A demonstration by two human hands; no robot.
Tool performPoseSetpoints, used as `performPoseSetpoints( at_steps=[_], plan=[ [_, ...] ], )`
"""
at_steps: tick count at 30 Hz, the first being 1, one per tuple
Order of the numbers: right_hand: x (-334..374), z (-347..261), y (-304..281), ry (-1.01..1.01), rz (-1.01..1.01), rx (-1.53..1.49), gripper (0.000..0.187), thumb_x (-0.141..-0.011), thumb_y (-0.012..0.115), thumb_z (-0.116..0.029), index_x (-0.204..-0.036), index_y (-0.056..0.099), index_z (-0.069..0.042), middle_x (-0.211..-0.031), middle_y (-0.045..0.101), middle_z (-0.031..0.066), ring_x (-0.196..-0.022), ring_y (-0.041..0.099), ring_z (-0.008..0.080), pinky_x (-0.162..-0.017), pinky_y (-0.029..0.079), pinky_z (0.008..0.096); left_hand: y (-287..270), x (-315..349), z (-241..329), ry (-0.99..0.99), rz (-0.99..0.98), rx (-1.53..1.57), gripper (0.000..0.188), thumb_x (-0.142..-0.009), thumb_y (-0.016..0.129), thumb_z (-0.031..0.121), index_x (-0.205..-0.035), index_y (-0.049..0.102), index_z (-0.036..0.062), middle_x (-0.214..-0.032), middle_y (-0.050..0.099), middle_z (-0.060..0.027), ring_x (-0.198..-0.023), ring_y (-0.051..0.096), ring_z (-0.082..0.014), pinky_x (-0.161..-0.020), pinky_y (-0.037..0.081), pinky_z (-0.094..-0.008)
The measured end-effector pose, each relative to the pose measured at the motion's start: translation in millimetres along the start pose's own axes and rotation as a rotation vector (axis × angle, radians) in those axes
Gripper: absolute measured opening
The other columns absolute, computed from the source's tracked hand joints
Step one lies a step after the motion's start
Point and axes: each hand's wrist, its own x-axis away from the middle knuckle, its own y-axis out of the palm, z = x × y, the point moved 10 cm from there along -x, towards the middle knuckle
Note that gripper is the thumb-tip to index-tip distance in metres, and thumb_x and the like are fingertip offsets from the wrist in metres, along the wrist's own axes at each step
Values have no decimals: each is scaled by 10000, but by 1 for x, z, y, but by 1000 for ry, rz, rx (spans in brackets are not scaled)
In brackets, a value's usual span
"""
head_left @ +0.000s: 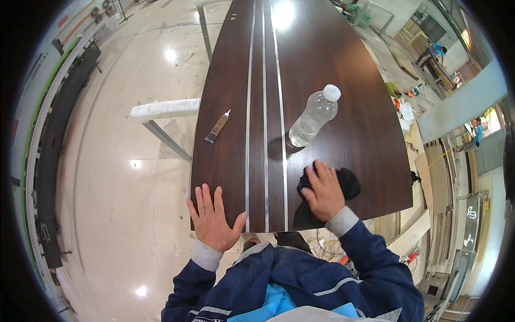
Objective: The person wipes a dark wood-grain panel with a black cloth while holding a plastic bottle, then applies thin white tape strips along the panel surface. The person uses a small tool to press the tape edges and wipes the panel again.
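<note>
A long dark brown wood-grain panel [332, 64] with three thin silver strips running its length lies before me. My left hand [213, 222] rests open on its near left corner, fingers spread and nothing in them. Under my right hand [325, 194] is a bunched black cloth [348, 184], pressed against the panel near its front edge; the fingers lie over the cloth, slightly blurred. Ahead of that hand stands a clear plastic bottle [314, 119] with a white cap and clear liquid. A small brown tube [219, 127] with a pointed white nozzle lies left of the strips.
A white-wrapped support bar [166, 109] on a metal leg sticks out left of the panel. Along the left wall runs a long machine bed [64, 145]. Boards, tools and cables clutter the right side. Another person [433, 52] works far off at upper right.
</note>
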Motion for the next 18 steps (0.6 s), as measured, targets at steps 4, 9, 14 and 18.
performPoseSetpoints(
  at_steps=[4, 9, 14, 18],
  plan=[
    [-26, 73, -9, 349, 112, 131, 641, -1067, 622, -345, -1584, 483, 6, -1637, 453, 301, -1529, 407, 482, -1287, 286, 603, 2, -6, 0, 5, 37, -1, 939, -972, 679, 567, -1636, 388, -30, -1713, 290, -363, -1631, 200, -520, -1308, 58, -683],
    [-66, 147, -10, 465, 492, -113, 616, -1079, 617, -339, -1586, 481, -16, -1599, 503, 285, -1500, 455, 456, -1288, 296, 575, 4, -2, -3, 0, 91, 36, 949, -953, 717, 570, -1635, 401, -11, -1699, 340, -340, -1632, 228, -490, -1319, 69, -656],
    [-48, 115, -48, 281, 805, -46, 414, -1077, 617, -276, -1414, 625, -36, -1460, 628, 208, -1435, 519, 447, -1259, 332, 562, -29, 7, 0, 6, 385, 175, 665, -985, 747, 447, -1474, 597, 22, -1489, 626, -243, -1453, 529, -432, -1254, 302, -598],
    [20, 42, -91, -47, 802, -283, 87, -1010, 657, -69, -1039, 728, -28, -1043, 716, 182, -1005, 659, 412, -932, 509, 484, -43, 29, 55, 146, 461, 542, 79, -992, 736, 145, -1031, 775, 89, -978, 773, -98, -879, 717, -344, -798, 528, -437]
  ],
)
